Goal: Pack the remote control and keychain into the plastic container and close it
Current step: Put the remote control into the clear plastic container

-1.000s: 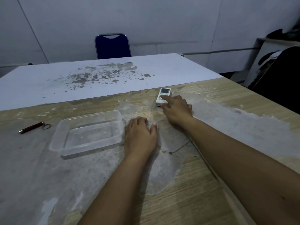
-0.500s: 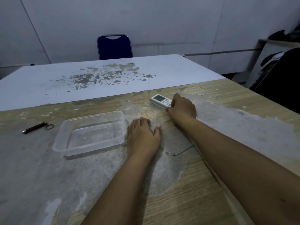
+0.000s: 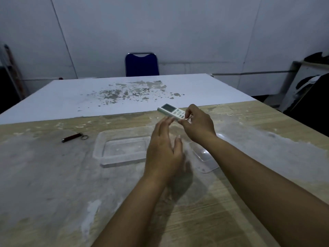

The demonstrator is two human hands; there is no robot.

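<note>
Two fingertips of the right hand [image 3: 197,124] pinch only one end of the white rectangular remote control [image 3: 170,110], raised beyond the clear plastic container [image 3: 122,148], so it could tip out before the open left hand [image 3: 162,150] steadies it.

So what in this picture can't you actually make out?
All in the head view:
- Remote control: its near end is hidden under the right hand; the button labels are too small to read.
- Keychain: too small and dim to show any detail.
- Lid: partly covered by the right forearm, and clear against the table.
- Plastic container: its right end is hidden behind the left hand.
</note>
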